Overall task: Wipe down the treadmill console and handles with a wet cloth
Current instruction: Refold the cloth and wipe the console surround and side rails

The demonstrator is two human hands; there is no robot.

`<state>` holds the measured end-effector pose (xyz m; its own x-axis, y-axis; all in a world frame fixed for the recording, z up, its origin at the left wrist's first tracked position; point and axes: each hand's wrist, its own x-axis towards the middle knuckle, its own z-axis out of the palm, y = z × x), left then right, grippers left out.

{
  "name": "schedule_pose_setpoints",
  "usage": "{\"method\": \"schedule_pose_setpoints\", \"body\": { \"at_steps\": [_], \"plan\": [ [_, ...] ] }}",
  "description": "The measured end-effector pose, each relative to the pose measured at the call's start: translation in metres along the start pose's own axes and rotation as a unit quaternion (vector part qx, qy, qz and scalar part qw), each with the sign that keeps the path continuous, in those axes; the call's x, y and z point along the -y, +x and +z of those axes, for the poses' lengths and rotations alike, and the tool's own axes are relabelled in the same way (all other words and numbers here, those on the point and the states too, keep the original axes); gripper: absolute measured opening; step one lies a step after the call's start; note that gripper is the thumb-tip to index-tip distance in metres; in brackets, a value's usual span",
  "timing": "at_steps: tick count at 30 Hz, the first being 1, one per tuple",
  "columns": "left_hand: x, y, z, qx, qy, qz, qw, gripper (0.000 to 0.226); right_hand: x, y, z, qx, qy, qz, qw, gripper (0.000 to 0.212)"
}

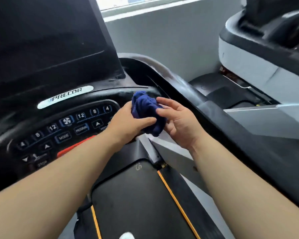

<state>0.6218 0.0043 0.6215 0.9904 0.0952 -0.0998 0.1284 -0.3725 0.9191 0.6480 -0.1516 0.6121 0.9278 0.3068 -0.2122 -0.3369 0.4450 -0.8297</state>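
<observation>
- The left hand (128,121) is clamped on the bunched blue cloth (146,111), probably to refold it.
- The right hand (178,121), fingers apart, touches its other side, beside the console (67,125).

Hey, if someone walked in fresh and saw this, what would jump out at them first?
First the bunched dark blue cloth, mid-frame, gripped by the left hand, with the open right hand touching its other side. Then the treadmill console at left, with lit buttons, a red strip and a Precor badge below its dark screen.
</observation>
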Motion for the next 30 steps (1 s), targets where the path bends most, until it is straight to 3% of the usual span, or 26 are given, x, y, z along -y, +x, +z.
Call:
{"method": "schedule_pose_setpoints", "body": {
  "at_steps": [3, 6, 8, 10, 13, 15, 19, 22, 25, 27, 30],
  "plan": [
    [-0.015, -0.001, -0.04, -0.02, -0.04, 0.012, 0.999, 0.026, 0.016, 0.008, 0.035, 0.059, -0.034, 0.036, 0.997, 0.045],
    [-0.027, -0.006, -0.089, 0.003, -0.082, 0.027, 0.996, 0.039, 0.022, 0.019, 0.071, 0.114, -0.104, 0.084, 0.984, 0.049],
    [-0.029, -0.008, -0.124, -0.013, -0.089, 0.018, 0.996, 0.033, 0.022, 0.027, 0.096, 0.14, -0.136, 0.095, 0.976, 0.05],
    [-0.03, -0.01, -0.16, -0.033, -0.136, -0.007, 0.99, 0.022, 0.02, 0.035, 0.124, 0.138, -0.162, 0.093, 0.973, 0.043],
    [-0.029, -0.016, -0.203, -0.04, -0.2, -0.014, 0.979, 0.026, 0.017, 0.041, 0.17, 0.133, -0.197, 0.059, 0.969, 0.03],
    [-0.026, -0.018, -0.227, -0.036, -0.201, 0.007, 0.979, 0.028, 0.015, 0.044, 0.198, 0.174, -0.182, 0.042, 0.967, 0.038],
    [-0.029, -0.029, -0.26, -0.022, -0.104, 0.075, 0.991, 0.033, 0.013, 0.044, 0.244, 0.252, -0.154, 0.049, 0.954, 0.052],
    [-0.03, -0.032, -0.284, -0.048, 0.006, 0.121, 0.992, 0.038, 0.008, 0.043, 0.267, 0.22, -0.205, 0.035, 0.953, 0.034],
    [-0.027, -0.03, -0.308, -0.144, 0.104, 0.127, 0.976, 0.022, 0.004, 0.045, 0.281, 0.163, -0.257, 0.009, 0.953, 0.023],
    [-0.023, -0.031, -0.32, -0.174, 0.1, 0.108, 0.974, 0.014, 0.004, 0.045, 0.286, 0.143, -0.286, -0.016, 0.947, 0.021],
    [-0.014, -0.041, -0.323, -0.174, -0.017, 0.079, 0.981, 0.017, 0.003, 0.042, 0.292, 0.165, -0.276, -0.032, 0.946, 0.02]
  ]
}}
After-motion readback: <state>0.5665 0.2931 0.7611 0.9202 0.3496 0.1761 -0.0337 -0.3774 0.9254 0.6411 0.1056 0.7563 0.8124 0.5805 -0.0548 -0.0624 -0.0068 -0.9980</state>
